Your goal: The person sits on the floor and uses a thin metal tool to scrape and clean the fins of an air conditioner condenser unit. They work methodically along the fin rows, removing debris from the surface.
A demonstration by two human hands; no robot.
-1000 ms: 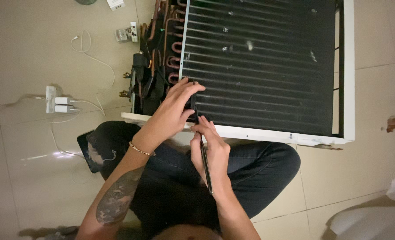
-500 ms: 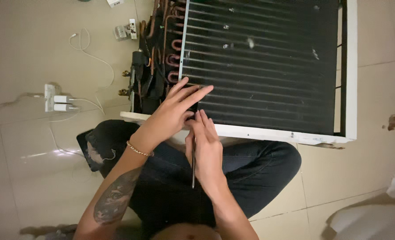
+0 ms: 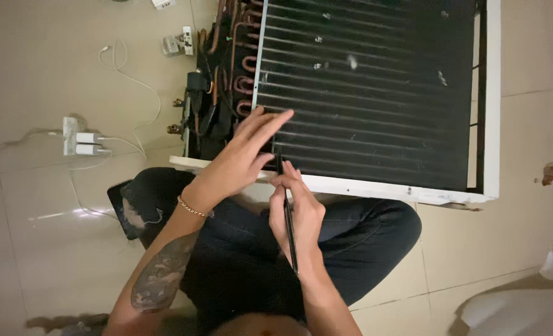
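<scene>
Nearest us, our right hand (image 3: 298,208) is closed in a pen-style grip round a thin dark tool (image 3: 287,214), a slim rod whose long axis runs from about six o'clock up to twelve, its tip (image 3: 279,163) touching the bottom edge of the coil. Just beyond, at eleven o'clock from that hand, our left hand (image 3: 245,152) lies open, fingers stretched and flat (it grips nothing), pressed on the dark finned coil (image 3: 376,93) beside the tool tip. The coil lies at twelve o'clock from both hands; the left is the nearer to its face. Its surface is fine ribbed metal, matte black, framed by a white casing (image 3: 491,112). At ten o'clock, bent copper tubes (image 3: 242,62) gleam dully. Farther left, at nine o'clock, a white power strip (image 3: 80,140) with trailing cable rests on glossy beige floor tiles (image 3: 40,249).
</scene>
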